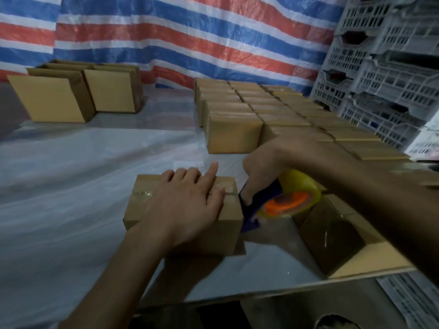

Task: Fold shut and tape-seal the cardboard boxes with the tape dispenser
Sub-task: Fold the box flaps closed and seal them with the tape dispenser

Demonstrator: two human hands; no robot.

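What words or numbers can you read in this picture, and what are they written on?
No text in this picture can be read.
White item at the right edge: dark print, too blurred to read.
Pale sheet at the bottom right: rows of marks, too blurred to read.
Cardboard box nearest the camera and tape dispenser: no print shows on either.

The back is closed off by a tarpaulin (180,39) striped in red, white and blue, hung in loose folds. The desk (59,210) is covered with a pale plastic sheet (95,148). Grey slotted crates (384,74) are stacked at the right. The scene is dimly lit.
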